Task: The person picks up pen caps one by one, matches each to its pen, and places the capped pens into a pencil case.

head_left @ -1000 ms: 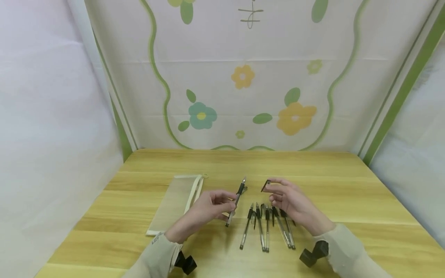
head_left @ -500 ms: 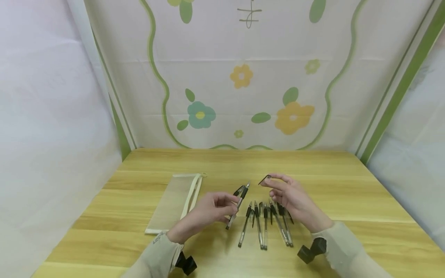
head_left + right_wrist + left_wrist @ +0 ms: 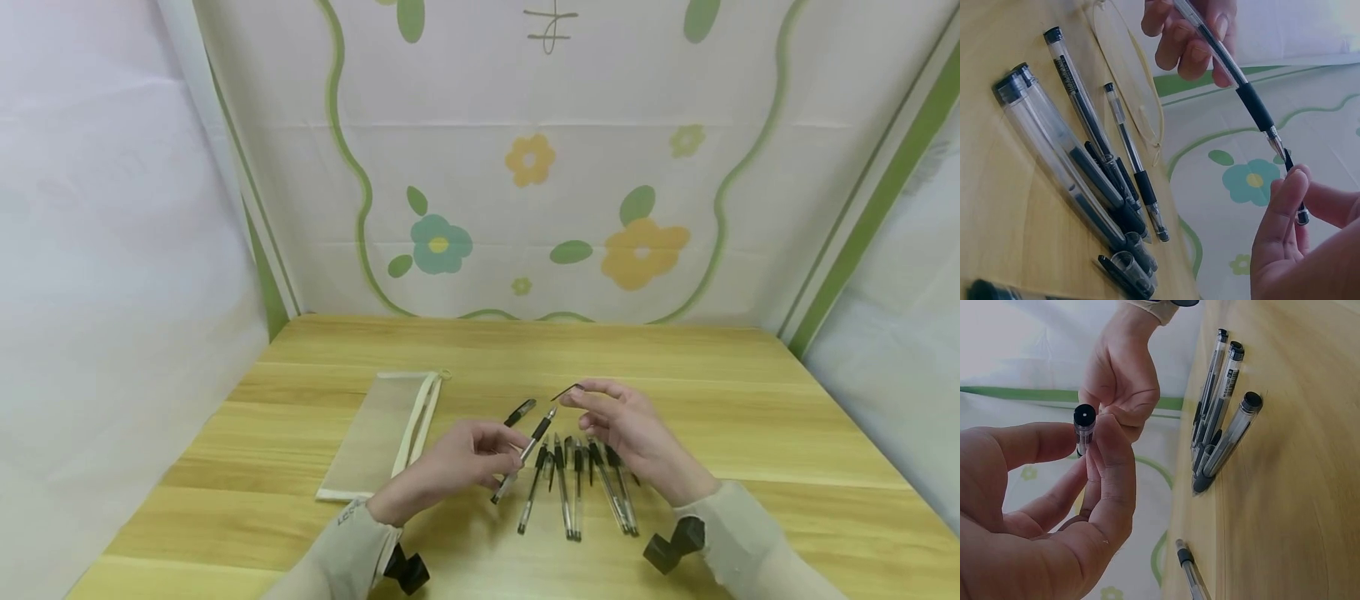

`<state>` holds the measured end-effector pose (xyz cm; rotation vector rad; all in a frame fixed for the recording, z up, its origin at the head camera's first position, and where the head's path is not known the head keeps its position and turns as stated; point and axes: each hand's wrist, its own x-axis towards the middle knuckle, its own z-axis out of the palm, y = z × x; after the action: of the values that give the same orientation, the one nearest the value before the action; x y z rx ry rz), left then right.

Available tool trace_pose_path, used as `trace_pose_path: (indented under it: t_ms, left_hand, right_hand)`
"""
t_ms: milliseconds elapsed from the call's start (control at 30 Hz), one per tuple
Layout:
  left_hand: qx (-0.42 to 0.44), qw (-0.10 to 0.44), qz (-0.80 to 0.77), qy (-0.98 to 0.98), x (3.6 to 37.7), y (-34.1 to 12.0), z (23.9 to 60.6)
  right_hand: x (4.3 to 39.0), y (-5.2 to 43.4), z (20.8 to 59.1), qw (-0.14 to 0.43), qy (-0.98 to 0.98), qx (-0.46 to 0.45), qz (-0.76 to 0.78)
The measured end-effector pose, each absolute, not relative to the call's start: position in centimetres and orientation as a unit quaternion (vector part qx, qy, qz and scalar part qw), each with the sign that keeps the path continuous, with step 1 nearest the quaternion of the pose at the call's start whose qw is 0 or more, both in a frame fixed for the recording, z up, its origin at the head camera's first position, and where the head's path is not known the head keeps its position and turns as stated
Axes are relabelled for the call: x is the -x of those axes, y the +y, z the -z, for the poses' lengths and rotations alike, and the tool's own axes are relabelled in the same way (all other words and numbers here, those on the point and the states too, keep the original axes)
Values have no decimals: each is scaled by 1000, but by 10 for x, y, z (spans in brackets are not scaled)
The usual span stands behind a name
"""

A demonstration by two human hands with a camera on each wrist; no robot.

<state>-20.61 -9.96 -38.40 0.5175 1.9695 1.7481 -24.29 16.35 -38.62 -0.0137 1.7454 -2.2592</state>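
Observation:
My left hand (image 3: 468,458) pinches a clear-barrelled gel pen (image 3: 540,430) with a black grip, its bare tip slanting up to the right. Between the thumb and fingers of my right hand (image 3: 633,437) is a small black pen cap (image 3: 567,391), just beyond the tip. In the right wrist view, the tip of the gel pen (image 3: 1254,106) points at the cap (image 3: 1302,215) and looks very close to it; contact cannot be told. The left wrist view shows the pen's black end plug (image 3: 1085,415) between thumb and fingers.
Several uncapped gel pens (image 3: 562,492) lie side by side below the hands, with loose caps (image 3: 1125,275) by their tips. A capped pen (image 3: 521,412) lies behind my left hand. A translucent zip pouch (image 3: 367,433) lies at the left on the wooden table (image 3: 225,467).
My left hand has brought the pen rightward, tilting its tip toward the cap. The cap has turned flatter in my right hand. More of the lying capped pen shows now.

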Motion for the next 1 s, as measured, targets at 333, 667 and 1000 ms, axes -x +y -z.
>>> trace_pose_path:
  t_ms: [333,667,1000]
  left_hand:
    - [-190,224,-629,719,204,-100,381]
    - [-197,189,-598,754,205,-100,382]
    - [-151,164,-649,728,209,-106,373]
  right_hand:
    - [237,157,385,160,626,33,763]
    - [235,156,386,158,624,67,762]
    - [233,157,384,131,632,87,759]
